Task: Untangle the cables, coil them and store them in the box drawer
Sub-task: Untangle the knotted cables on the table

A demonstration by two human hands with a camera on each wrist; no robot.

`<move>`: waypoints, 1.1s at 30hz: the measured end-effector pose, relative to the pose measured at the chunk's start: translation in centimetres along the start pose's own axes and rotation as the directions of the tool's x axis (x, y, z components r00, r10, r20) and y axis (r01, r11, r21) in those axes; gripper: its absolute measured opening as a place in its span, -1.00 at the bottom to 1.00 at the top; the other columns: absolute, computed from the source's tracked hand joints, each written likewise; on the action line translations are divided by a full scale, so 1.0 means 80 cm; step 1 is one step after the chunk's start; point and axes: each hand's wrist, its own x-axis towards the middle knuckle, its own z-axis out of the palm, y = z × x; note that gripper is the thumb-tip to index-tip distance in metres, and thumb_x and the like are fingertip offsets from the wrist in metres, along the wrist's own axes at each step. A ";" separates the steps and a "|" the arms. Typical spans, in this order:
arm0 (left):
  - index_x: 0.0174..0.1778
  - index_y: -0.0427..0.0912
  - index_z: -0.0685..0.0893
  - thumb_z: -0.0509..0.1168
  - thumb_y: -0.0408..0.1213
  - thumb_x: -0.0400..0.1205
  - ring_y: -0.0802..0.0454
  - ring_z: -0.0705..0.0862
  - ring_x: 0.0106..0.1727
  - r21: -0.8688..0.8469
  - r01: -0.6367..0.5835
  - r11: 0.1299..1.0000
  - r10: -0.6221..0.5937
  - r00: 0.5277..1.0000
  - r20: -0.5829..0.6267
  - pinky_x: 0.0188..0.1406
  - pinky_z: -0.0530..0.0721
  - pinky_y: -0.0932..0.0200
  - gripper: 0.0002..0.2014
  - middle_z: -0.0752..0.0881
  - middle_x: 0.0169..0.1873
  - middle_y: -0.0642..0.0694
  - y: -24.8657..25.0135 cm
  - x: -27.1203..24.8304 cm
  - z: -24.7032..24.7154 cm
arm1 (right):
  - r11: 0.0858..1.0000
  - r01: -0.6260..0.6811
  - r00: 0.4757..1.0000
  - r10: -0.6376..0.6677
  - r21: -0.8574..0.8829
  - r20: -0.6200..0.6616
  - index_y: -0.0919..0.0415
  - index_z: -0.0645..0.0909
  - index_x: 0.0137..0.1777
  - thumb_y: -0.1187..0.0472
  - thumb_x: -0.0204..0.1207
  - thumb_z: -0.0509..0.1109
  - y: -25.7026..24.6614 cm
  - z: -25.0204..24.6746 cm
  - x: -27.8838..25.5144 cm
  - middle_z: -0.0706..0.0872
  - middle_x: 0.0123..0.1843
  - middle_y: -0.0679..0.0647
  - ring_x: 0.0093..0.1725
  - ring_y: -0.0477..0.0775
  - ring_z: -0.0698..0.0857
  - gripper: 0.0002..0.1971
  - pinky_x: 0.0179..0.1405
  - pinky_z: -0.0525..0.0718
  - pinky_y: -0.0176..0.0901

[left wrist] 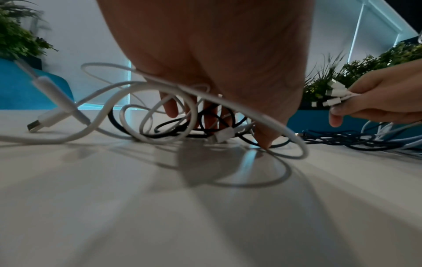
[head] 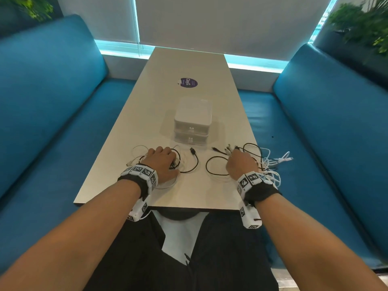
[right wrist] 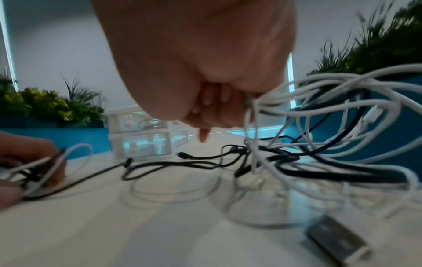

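Head view, with both wrist views: a person stands at the near end of a pale table [head: 189,66] flanked by blue benches [head: 48,106]. The left hand [head: 162,162] rests palm-down on a tangle of white and black cables [head: 184,162] at the near left of the table; in the left wrist view its fingers [left wrist: 170,106] curl downward into the loops, the fingertips reaching the table among the strands, with one white loop [left wrist: 228,101] running across in front of the palm, so this grip encloses the tangle loosely from above. A white USB plug [left wrist: 43,120] lies free on the table, left of this hand. The right hand [head: 241,164] is at the near right; its grip is closed, fingers and thumb pinching a bundle of white connector ends [left wrist: 335,94], which project beyond the fingers toward the far end of the table. From this grip the second tangle of white and black cables [head: 270,162] trails rightward and over the table's right edge; in the right wrist view several white strands [right wrist: 342,101] hang just right of the fist. A black cable [head: 214,166] loops on the table between the two hands. The translucent two-drawer box [head: 192,120] stands just beyond both tangles, centred, both drawers pushed in. A purple sticker [head: 189,82] lies farther back.
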 end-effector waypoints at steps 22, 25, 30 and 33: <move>0.14 0.04 0.49 0.37 -0.11 0.36 -0.07 0.51 0.18 -0.473 0.000 0.881 -0.095 0.980 -0.176 0.25 0.50 -0.03 -0.57 0.45 0.21 0.05 -0.035 -0.013 -0.055 | 0.909 0.376 0.876 -0.412 0.181 0.250 0.04 0.69 0.13 -0.18 0.51 0.40 -0.088 0.060 -0.032 0.77 0.03 0.11 0.01 0.16 0.73 -0.65 -0.15 0.51 -0.18; 0.25 -0.04 0.43 0.43 0.02 0.37 -0.09 0.41 0.20 -0.258 0.092 0.962 -0.161 0.952 -0.259 0.29 0.39 -0.05 -0.43 0.38 0.22 -0.05 -0.050 -0.022 -0.066 | 0.913 0.370 0.881 -0.403 0.171 0.247 0.07 0.67 0.20 -0.12 0.54 0.37 -0.090 0.065 -0.027 0.76 0.11 0.14 0.12 0.19 0.71 -0.65 -0.10 0.47 -0.18; 0.23 -0.06 0.29 0.39 0.32 0.46 -0.13 0.64 -0.04 -0.284 0.340 0.896 -0.320 0.940 0.116 -0.05 0.59 -0.02 -0.32 0.57 0.06 -0.07 -0.069 -0.045 -0.071 | 0.923 0.351 0.888 -0.381 0.158 0.255 0.11 0.63 0.29 -0.10 0.56 0.35 -0.089 0.072 -0.024 0.73 0.21 0.17 0.20 0.23 0.68 -0.60 -0.04 0.47 -0.17; 0.30 -0.12 0.36 0.38 0.45 0.41 -0.12 0.65 -0.03 -0.225 0.416 0.881 -0.338 0.887 0.315 -0.01 0.64 -0.03 -0.19 0.61 -0.01 -0.05 -0.069 -0.055 -0.069 | 0.932 0.331 0.891 -0.360 0.148 0.275 0.11 0.59 0.37 -0.12 0.55 0.35 -0.089 0.074 -0.023 0.70 0.28 0.19 0.25 0.24 0.67 -0.54 0.08 0.55 -0.10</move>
